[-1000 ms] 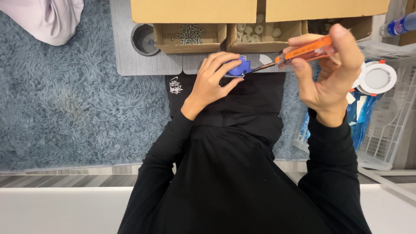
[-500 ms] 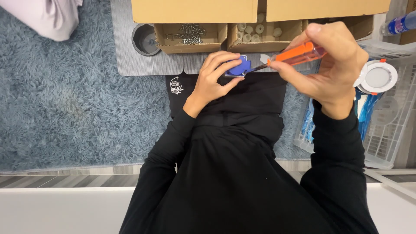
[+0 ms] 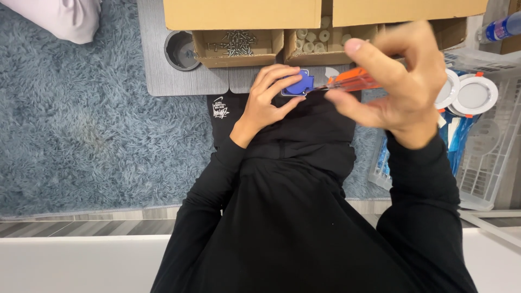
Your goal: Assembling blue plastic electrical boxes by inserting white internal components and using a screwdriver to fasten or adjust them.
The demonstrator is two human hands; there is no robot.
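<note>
Pinching blue socket (image 3: 299, 85) — left hand (image 3: 266, 100) closed on it | right hand (image 3: 401, 81) grips orange screwdriver (image 3: 353, 82), tip at socket

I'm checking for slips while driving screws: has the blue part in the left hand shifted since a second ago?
No. The blue part stays just below the screw box, pinched by the left hand.
</note>
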